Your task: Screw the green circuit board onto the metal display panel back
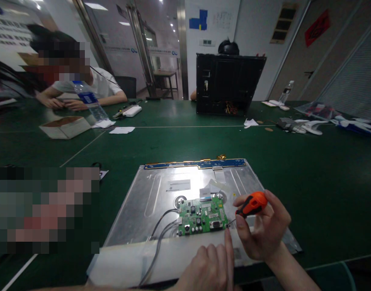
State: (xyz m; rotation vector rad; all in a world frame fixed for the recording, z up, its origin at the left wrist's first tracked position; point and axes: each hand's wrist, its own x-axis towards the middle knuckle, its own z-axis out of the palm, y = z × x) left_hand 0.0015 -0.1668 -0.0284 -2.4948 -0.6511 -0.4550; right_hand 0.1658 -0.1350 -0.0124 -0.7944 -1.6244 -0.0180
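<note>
My right hand (pixel 267 234) grips a screwdriver (pixel 254 203) with an orange and black handle. Its thin shaft slants down to the lower right corner of a green circuit board (pixel 194 220). My left hand (pixel 208 264) lies just below that corner, index finger stretched toward the screwdriver tip and the other fingers curled; its thumb is hidden. The board sits on the silver back of a flat display panel (pixel 127 212). Grey and black cables (pixel 161 232) leave the board's left side, and a flat ribbon cable (pixel 205 194) meets its top edge.
Across the green table (pixel 161 143) stands a black cabinet-like case (pixel 228 83). A paper box (pixel 66 127) and a water bottle (pixel 90 101) are at the left, near a seated person (pixel 97 87). Gloves (pixel 308 126) lie at the right.
</note>
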